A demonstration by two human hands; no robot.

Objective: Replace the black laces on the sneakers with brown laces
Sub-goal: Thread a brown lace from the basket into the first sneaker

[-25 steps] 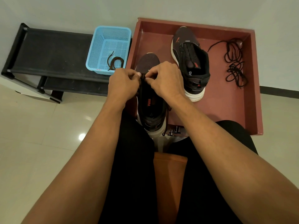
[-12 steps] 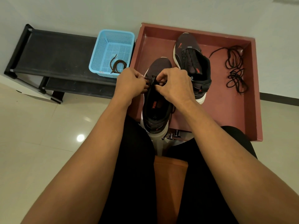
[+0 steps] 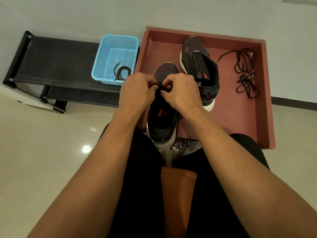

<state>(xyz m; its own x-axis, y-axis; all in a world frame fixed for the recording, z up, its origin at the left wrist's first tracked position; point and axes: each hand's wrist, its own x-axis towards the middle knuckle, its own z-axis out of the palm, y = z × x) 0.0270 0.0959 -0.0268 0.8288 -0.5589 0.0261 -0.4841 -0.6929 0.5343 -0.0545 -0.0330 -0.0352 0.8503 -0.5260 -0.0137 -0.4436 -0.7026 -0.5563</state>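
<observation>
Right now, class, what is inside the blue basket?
Inside the blue basket lies one coiled brown lace, near its front right corner. The left hand covers that corner's edge, so anything tucked there cannot be seen.

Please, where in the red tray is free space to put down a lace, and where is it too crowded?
Free: the tray floor between the far sneaker and the black laces, and the near right part below those laces. Crowded: the left side, where both hands work on the near sneaker.
</observation>
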